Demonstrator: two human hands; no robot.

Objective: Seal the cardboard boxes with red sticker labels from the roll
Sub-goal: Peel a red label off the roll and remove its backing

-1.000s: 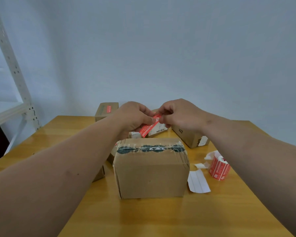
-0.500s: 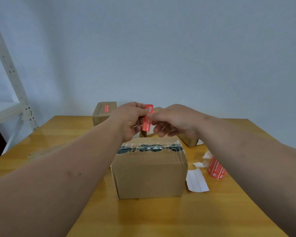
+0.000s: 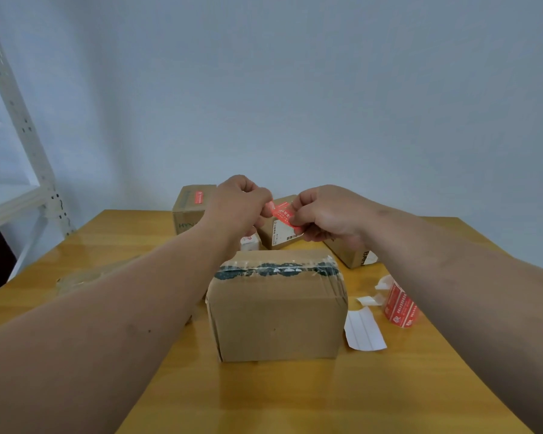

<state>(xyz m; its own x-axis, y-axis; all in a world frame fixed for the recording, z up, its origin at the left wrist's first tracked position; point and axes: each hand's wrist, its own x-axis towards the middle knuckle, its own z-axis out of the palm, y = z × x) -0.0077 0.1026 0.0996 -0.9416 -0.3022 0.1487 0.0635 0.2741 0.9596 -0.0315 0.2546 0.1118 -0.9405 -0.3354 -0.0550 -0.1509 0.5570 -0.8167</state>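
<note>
Wooden table [image 3: 295,399]: taped-shut cardboard box [image 3: 276,321]

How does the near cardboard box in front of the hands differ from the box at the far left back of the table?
The near box is larger and closest to the camera; the far-left box looks smaller and stands at the table's back edge. The near box has dark printed tape along its top seam and no red sticker showing; the far-left box already bears a red sticker near its top edge. Both are closed brown cardboard boxes resting on the wooden table.

the red sticker [image 3: 282,213], upright half a second ago, now lies slanted between both hands.
</note>
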